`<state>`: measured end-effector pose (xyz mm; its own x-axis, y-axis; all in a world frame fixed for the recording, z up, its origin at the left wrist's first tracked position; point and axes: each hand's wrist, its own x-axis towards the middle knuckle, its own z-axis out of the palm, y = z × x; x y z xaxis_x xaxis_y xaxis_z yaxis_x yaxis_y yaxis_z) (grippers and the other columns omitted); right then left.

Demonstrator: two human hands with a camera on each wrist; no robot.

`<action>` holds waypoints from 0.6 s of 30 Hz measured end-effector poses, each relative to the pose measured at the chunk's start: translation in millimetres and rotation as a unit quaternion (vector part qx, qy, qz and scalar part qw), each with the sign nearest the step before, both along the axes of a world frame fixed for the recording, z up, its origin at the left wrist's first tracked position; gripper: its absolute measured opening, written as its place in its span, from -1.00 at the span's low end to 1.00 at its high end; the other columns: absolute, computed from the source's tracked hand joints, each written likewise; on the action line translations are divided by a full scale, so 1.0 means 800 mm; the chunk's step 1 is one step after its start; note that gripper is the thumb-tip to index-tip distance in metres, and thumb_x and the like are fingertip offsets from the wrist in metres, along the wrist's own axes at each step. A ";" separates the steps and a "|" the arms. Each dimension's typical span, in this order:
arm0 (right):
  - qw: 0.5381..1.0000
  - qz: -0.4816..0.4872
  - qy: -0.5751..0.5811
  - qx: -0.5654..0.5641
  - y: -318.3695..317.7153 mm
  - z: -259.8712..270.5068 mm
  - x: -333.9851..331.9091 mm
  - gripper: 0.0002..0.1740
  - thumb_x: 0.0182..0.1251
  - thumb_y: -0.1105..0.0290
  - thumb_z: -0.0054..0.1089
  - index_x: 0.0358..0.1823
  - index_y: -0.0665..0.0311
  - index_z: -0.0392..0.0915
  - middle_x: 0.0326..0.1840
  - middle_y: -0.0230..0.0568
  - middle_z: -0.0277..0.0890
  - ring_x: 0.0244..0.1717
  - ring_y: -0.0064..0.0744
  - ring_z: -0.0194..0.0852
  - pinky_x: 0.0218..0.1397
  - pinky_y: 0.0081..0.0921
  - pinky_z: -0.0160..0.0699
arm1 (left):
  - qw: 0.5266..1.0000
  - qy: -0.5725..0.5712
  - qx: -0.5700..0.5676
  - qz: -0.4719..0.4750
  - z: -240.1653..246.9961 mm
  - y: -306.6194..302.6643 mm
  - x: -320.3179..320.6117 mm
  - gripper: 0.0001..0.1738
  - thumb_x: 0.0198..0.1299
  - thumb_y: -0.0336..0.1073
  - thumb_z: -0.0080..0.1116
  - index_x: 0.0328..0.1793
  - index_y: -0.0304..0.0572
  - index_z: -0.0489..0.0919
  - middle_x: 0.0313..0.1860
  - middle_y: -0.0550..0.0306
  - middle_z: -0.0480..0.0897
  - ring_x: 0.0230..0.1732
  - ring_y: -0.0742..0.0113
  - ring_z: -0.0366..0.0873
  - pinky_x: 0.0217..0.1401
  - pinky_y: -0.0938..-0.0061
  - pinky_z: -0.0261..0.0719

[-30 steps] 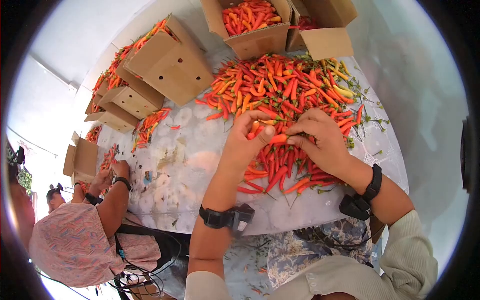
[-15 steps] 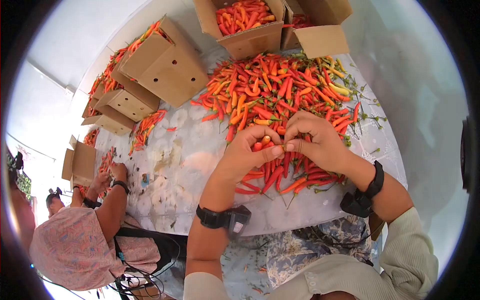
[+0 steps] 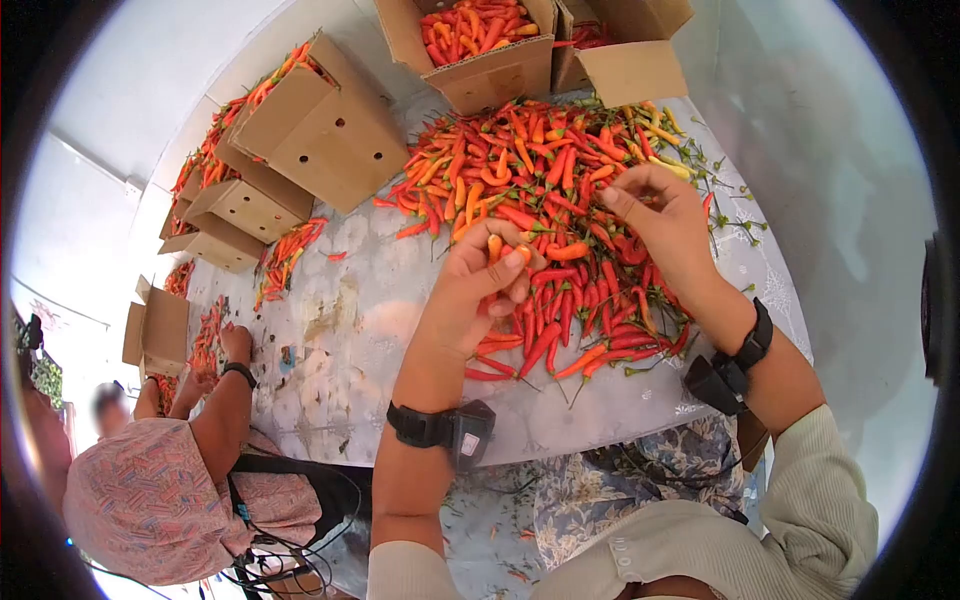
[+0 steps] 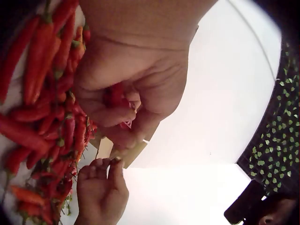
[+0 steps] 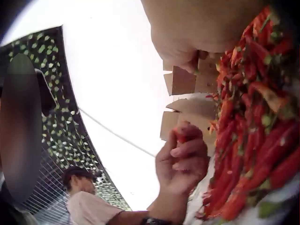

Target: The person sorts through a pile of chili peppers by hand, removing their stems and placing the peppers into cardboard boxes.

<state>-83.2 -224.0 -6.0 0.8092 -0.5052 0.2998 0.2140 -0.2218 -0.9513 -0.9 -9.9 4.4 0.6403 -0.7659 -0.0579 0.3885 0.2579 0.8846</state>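
My left hand [image 3: 455, 290] grips a few red and orange chili peppers [image 3: 495, 248] in its curled fingers, their ends showing above the thumb. In the left wrist view red chili [image 4: 115, 96] shows inside that curled palm. Up and to the right, over the pile, my right hand [image 3: 665, 225] is held apart from the left, thumb and forefinger together. A small green chili stem [image 5: 197, 72] pokes out at its fingertips in the right wrist view. Below both hands spreads a big heap of chili peppers [image 3: 560, 190], red and orange, many with green stems.
Cardboard boxes of chilies stand behind the heap [image 3: 490, 75] and to its left [image 3: 335, 150]. Plucked green stems [image 3: 740, 225] lie along the table's right side. At the left, another person [image 3: 150, 490] works over a smaller chili pile [image 3: 210, 335].
Both hands were together over the heap, fingertips meeting at a chili. Now my right hand has drawn away up and right, while the left has turned and still holds its chilies.
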 end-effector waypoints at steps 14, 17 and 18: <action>0.903 0.074 -0.069 -0.419 0.008 -0.004 -0.001 -0.73 -0.03 0.47 0.37 -0.24 0.22 0.58 -0.21 -0.21 0.50 -0.07 -0.12 0.41 0.03 -0.25 0.39 | 0.992 -0.027 0.044 0.112 0.002 -0.001 0.004 -0.81 0.20 -0.45 0.19 -0.12 -0.12 0.42 -0.49 0.33 0.39 -0.64 0.68 0.20 -0.75 0.78 0.05; 0.926 0.110 -0.085 -0.351 0.015 -0.009 -0.001 -0.74 0.05 0.47 0.31 -0.17 0.23 0.56 -0.21 -0.18 0.50 -0.09 -0.10 0.43 0.01 -0.24 0.40 | 0.988 -0.067 0.051 0.130 0.000 -0.001 0.001 -0.77 0.17 -0.44 0.23 -0.11 -0.13 0.42 -0.47 0.31 0.43 -0.64 0.69 0.23 -0.74 0.79 0.07; 0.927 0.119 -0.091 -0.343 0.020 -0.005 -0.004 -0.74 0.08 0.47 0.30 -0.15 0.23 0.55 -0.22 -0.17 0.51 -0.12 -0.09 0.44 -0.01 -0.24 0.41 | 0.986 -0.079 0.057 0.136 0.001 -0.001 0.000 -0.75 0.15 -0.44 0.25 -0.11 -0.13 0.42 -0.46 0.30 0.45 -0.63 0.69 0.24 -0.73 0.79 0.07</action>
